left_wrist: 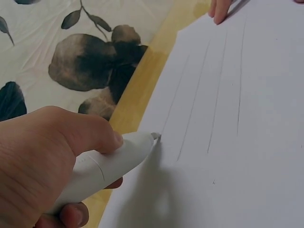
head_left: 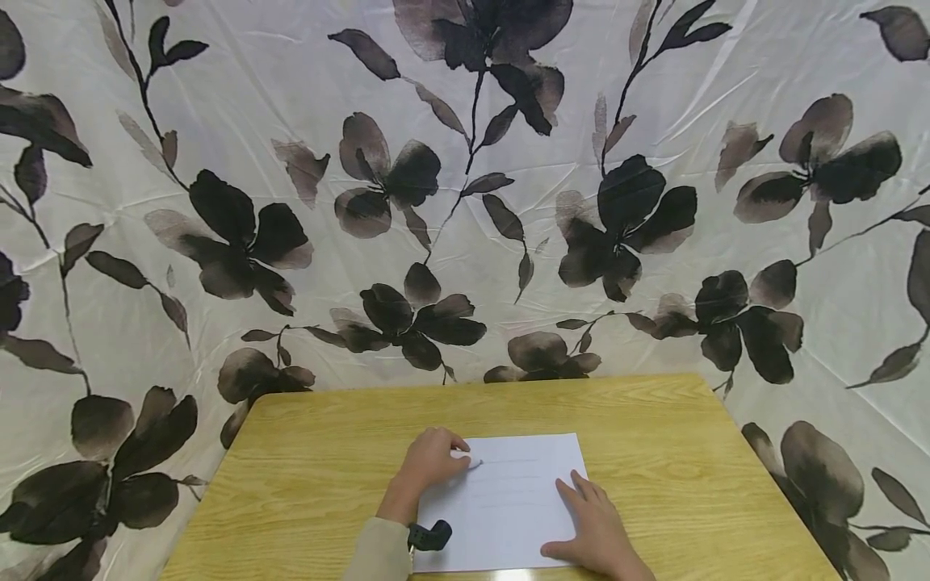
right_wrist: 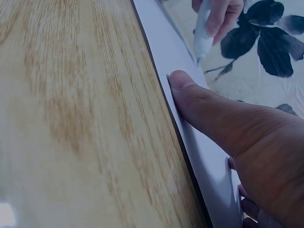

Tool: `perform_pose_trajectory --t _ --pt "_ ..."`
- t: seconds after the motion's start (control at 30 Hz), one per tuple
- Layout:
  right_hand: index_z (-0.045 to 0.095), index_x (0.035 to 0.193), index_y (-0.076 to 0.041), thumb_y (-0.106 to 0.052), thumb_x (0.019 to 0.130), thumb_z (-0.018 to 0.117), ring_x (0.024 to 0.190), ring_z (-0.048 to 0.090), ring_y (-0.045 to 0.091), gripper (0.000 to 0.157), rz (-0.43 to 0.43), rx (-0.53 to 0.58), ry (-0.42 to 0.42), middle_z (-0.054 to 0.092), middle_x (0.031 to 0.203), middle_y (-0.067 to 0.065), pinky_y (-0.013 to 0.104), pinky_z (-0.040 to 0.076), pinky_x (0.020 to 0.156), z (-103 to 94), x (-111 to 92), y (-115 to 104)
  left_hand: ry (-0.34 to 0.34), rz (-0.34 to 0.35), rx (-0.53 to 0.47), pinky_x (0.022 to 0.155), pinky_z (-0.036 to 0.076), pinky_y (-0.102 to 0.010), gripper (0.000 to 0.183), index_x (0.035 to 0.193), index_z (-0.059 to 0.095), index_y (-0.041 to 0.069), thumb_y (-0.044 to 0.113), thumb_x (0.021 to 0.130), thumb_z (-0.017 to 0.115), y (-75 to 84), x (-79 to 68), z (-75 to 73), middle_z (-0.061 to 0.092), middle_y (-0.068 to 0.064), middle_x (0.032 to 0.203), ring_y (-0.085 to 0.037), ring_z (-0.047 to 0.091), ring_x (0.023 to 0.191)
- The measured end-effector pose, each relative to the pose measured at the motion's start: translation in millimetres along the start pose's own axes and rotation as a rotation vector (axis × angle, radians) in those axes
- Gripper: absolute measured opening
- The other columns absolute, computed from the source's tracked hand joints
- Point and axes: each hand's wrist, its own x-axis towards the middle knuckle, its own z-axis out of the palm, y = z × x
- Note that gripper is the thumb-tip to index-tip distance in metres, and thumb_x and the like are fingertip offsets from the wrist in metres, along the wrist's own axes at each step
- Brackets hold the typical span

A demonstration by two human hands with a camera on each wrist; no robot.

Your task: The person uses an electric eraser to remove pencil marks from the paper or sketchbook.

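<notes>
My left hand grips a thick white electric eraser, its tapered nose pointing right. The small grey tip meets the paper at the near end of the outermost pencil line, as the left wrist view shows. Several thin, roughly parallel pencil lines run across the white sheet of paper. On the sheet's right side, my right hand rests with fingers spread, its thumb lying on the paper near the edge. Part of the eraser's body is hidden inside the left hand.
The sheet lies on a yellow wood-grain table, near its front edge. A white cloth with dark flowers hangs behind and beside the table. A black band is on the left wrist, over the paper's lower left corner.
</notes>
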Motion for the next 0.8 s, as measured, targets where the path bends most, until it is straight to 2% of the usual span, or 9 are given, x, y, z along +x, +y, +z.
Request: perform_pose_trajectory --t 0.4,0.8 --pt "0.053 0.138 -0.006 -0.075 0.056 0.075 0.13 0.036 0.045 0.11 -0.004 -0.002 0.003 0.038 0.147 0.024 0.064 0.03 0.1 -1.1 -0.7 -0.5 -0.018 -0.028 0.01 0.075 0.051 -0.037 0.016 0.091 0.079 0.016 0.027 0.08 0.076 5.5 1.3 1.7 0.069 0.004 0.088 -0.014 0.061 0.084" --pt "0.053 0.139 -0.007 -0.077 0.055 0.073 0.13 0.036 0.044 0.111 -0.004 -0.004 0.005 0.038 0.147 0.023 0.064 0.03 0.1 0.6 -0.3 1.2 -0.005 0.002 -0.004 0.075 0.052 -0.037 0.016 0.091 0.079 0.015 0.027 0.08 0.075 3.2 5.3 6.2 0.07 0.004 0.088 -0.015 0.063 0.085"
